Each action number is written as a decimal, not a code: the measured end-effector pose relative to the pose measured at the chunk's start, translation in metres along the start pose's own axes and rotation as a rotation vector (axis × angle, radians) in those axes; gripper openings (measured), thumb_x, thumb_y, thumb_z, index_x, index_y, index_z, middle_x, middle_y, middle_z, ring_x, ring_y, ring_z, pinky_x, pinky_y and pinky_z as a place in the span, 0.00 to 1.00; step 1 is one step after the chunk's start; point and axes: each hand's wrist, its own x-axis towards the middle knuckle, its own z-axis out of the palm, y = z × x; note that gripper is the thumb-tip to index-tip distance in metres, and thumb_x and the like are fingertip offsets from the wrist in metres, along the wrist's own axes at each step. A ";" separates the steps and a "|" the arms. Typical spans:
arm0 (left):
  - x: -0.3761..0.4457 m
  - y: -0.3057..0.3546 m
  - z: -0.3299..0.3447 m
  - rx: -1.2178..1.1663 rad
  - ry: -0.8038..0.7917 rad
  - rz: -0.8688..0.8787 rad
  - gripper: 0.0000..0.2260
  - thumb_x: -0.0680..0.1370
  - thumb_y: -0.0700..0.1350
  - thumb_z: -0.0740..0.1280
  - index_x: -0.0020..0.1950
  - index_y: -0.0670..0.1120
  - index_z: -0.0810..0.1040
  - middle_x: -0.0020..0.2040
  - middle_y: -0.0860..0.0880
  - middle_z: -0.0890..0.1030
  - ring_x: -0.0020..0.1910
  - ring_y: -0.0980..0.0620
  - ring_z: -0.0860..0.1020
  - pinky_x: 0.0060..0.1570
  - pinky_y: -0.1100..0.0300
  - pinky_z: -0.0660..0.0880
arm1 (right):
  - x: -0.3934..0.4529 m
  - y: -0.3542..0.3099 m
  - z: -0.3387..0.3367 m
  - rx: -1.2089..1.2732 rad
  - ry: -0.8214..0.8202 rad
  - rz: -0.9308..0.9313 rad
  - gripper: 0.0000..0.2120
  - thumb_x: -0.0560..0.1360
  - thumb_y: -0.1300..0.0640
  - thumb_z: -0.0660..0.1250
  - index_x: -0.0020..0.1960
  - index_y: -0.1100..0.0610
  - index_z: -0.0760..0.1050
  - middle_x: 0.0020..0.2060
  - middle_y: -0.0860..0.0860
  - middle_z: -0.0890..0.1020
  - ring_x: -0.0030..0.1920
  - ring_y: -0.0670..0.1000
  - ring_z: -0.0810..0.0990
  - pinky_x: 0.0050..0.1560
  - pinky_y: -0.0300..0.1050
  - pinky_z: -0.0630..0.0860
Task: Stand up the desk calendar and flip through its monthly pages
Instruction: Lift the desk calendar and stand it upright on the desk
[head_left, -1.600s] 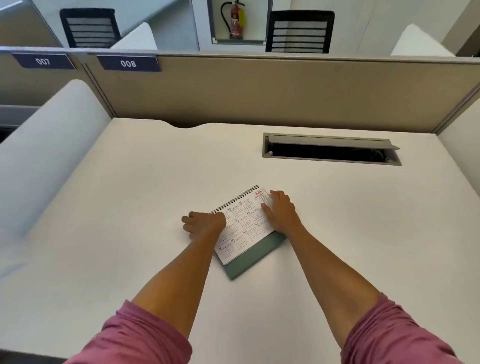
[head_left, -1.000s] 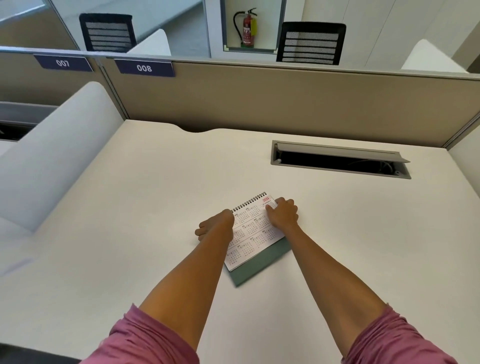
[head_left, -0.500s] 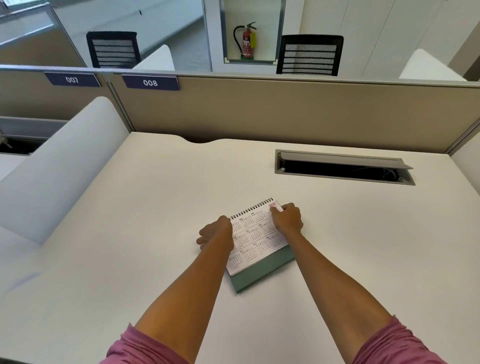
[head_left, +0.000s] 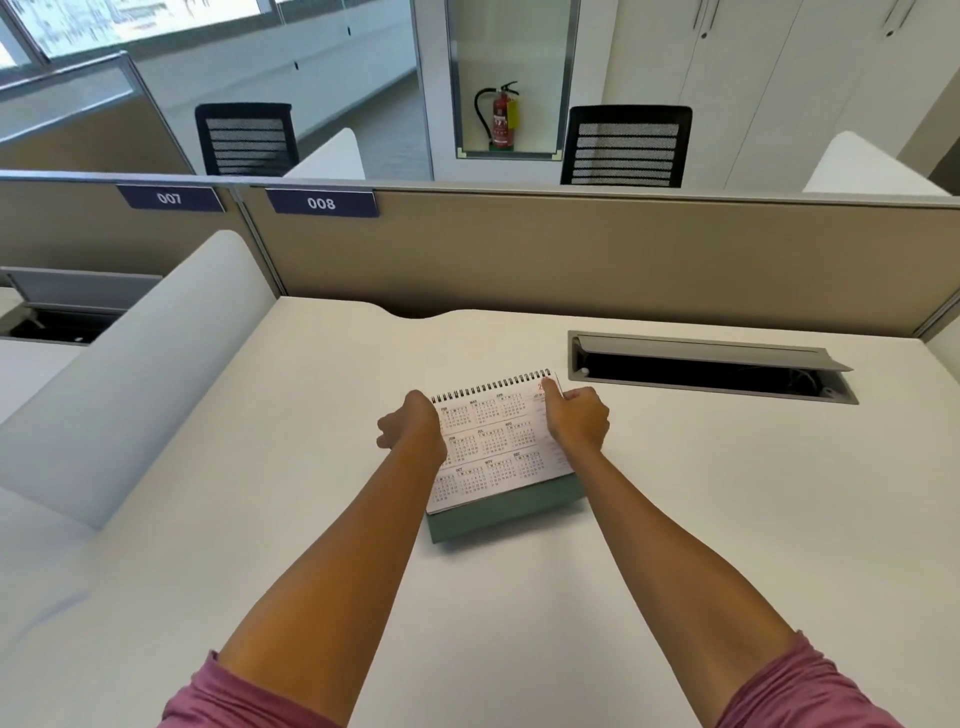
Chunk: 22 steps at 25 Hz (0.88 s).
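The desk calendar (head_left: 496, 447) is a spiral-bound pad with a year overview on its white top page and a green card base showing along its near edge. It sits in the middle of the white desk (head_left: 675, 545), its spiral edge raised off the desk and tilted toward me. My left hand (head_left: 410, 428) grips the calendar's left edge near the spiral. My right hand (head_left: 576, 421) grips the right edge at the top corner. Fingers under the calendar are hidden.
An open cable tray (head_left: 711, 371) with a raised grey lid is sunk into the desk at the back right. A beige partition (head_left: 571, 254) labelled 008 closes the far edge. A white curved divider (head_left: 130, 374) stands along the left side.
Both hands have closed on the calendar's side edges and lifted its spiral end off the desk; it lay flat before. The camera has tilted up.
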 end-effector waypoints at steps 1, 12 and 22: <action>0.004 0.007 0.001 -0.035 -0.015 0.010 0.18 0.77 0.47 0.58 0.63 0.41 0.74 0.59 0.44 0.79 0.51 0.46 0.81 0.28 0.60 0.69 | 0.004 -0.008 0.003 0.021 0.020 -0.017 0.23 0.73 0.38 0.66 0.45 0.61 0.77 0.41 0.54 0.82 0.44 0.57 0.81 0.45 0.48 0.75; 0.072 0.087 0.019 -0.198 -0.018 0.066 0.17 0.75 0.58 0.69 0.40 0.48 0.68 0.37 0.48 0.82 0.35 0.50 0.82 0.32 0.60 0.77 | 0.043 -0.075 0.051 0.290 0.169 -0.229 0.20 0.71 0.39 0.69 0.39 0.57 0.74 0.33 0.47 0.79 0.33 0.44 0.76 0.30 0.34 0.67; 0.131 0.124 0.021 -0.250 -0.043 0.161 0.14 0.69 0.50 0.74 0.39 0.46 0.69 0.32 0.49 0.84 0.30 0.54 0.81 0.22 0.67 0.72 | 0.078 -0.100 0.104 0.455 0.123 -0.276 0.21 0.69 0.38 0.71 0.38 0.56 0.73 0.30 0.47 0.79 0.28 0.41 0.75 0.28 0.29 0.69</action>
